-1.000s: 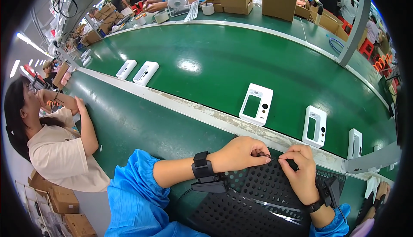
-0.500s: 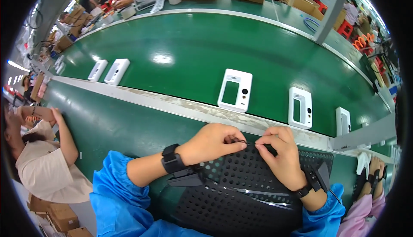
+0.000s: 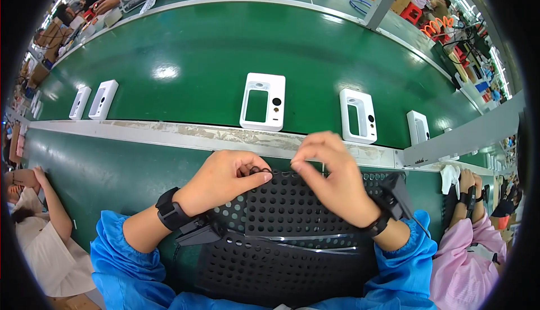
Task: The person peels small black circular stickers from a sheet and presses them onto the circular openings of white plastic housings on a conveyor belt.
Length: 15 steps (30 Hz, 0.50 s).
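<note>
My left hand (image 3: pixel 228 178) is closed, thumb against fingers, on small black rings (image 3: pixel 256 170) that show at its fingertips. Just to the right, my right hand (image 3: pixel 334 180) pinches thumb and forefinger together; a tiny dark thing may sit between the tips, too small to make out. The two hands are a short gap apart. Under them lies a black sheet (image 3: pixel 281 211) punched with rows of round holes. A second black holed sheet (image 3: pixel 281 273) lies nearer me, with shiny strips along the edge between them. Each wrist wears a black band with a black device.
Beyond a pale worn rail (image 3: pixel 197 136) runs a green belt carrying white housings, among them one in the middle (image 3: pixel 262 102) and one to its right (image 3: pixel 358 116). A grey post (image 3: pixel 467 133) slants in at right. Co-workers sit left and right, one in pink sleeves (image 3: pixel 467 254).
The view has shifted right, so things stand further left in it. My right hand has lifted slightly and its fingers have drawn away from the left hand's fingertips.
</note>
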Each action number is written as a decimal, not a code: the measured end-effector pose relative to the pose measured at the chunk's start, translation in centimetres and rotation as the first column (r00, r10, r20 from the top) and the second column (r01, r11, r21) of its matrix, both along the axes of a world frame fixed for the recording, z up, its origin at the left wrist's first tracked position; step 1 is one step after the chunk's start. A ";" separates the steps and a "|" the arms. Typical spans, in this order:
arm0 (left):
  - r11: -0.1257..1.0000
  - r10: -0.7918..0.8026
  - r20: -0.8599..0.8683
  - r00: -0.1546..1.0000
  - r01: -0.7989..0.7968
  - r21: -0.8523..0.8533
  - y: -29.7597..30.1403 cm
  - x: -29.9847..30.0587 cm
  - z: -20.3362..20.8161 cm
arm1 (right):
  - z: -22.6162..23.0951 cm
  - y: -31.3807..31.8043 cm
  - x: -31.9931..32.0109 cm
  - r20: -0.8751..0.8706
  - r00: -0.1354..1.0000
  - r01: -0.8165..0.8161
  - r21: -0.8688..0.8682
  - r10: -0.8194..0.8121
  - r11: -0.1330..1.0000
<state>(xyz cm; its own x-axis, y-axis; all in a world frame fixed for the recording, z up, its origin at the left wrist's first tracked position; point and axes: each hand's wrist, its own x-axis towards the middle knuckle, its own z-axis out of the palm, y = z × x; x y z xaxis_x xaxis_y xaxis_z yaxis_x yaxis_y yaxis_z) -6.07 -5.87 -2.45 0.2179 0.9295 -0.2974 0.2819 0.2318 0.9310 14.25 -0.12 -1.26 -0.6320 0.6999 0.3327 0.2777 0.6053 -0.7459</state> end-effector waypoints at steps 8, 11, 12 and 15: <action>1.000 0.014 0.018 1.000 -0.014 -0.022 0.1 0.5 -0.4 | -1.7 5.8 -0.1 -0.016 0.987 0.150 -0.298 -0.162 0.943; 1.000 0.017 -0.009 1.000 -0.017 -0.014 -0.1 0.4 -0.4 | -2.5 6.4 -0.8 -0.014 0.988 0.137 -0.347 -0.151 0.928; 1.000 0.020 -0.023 1.000 -0.020 -0.006 0.0 0.4 -0.4 | -2.5 6.5 -1.1 -0.023 0.990 0.125 -0.352 -0.142 0.928; 1.000 0.027 -0.045 0.999 -0.027 -0.001 0.0 0.3 -0.3 | -2.9 6.7 -1.4 -0.024 0.990 0.121 -0.365 -0.139 0.923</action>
